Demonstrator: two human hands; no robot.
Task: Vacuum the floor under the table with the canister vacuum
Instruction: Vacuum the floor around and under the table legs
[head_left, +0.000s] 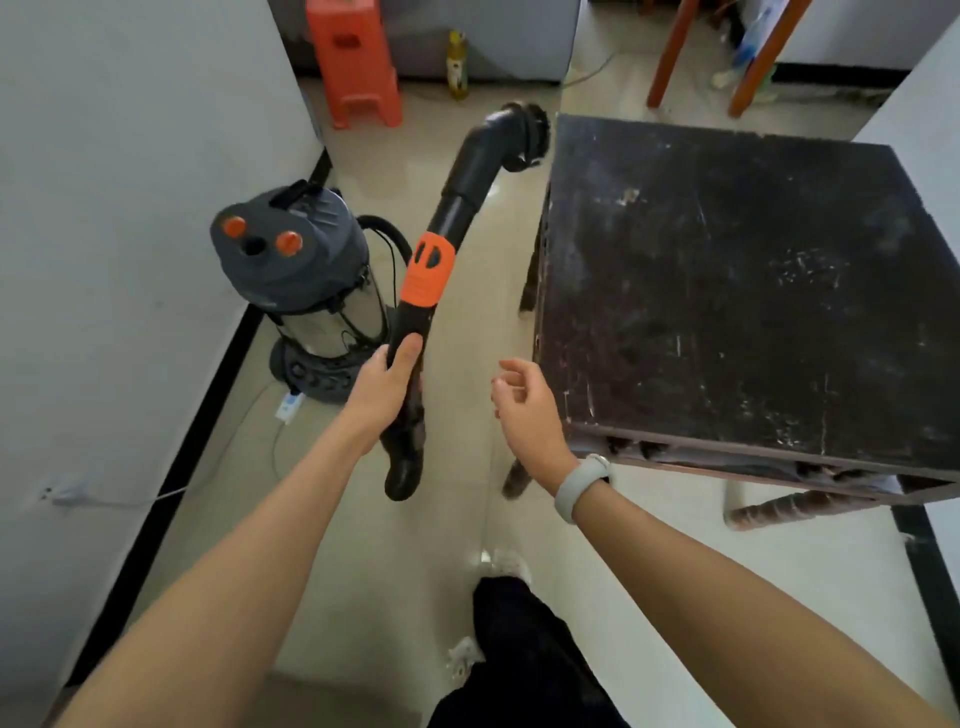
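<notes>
My left hand (387, 387) grips the black vacuum wand (457, 208) just below its orange collar (427, 270). The wand curves up and away, and its round brush head (527, 132) hangs in the air near the far left corner of the dark wooden table (727, 270). The hose end dangles below my left hand. The grey canister vacuum (296, 270) with orange knobs stands on the floor at the left, by the wall. My right hand (522, 405) hovers beside the table's near left corner, fingers loosely curled, holding nothing. A grey band sits on that wrist.
An orange plastic stool (353, 62) and a yellow bottle (457, 65) stand at the back. Red-brown wooden legs (670, 52) rise at the back right. A white power cord (156, 493) runs along the left wall to a plug. My leg and shoe are at the bottom centre.
</notes>
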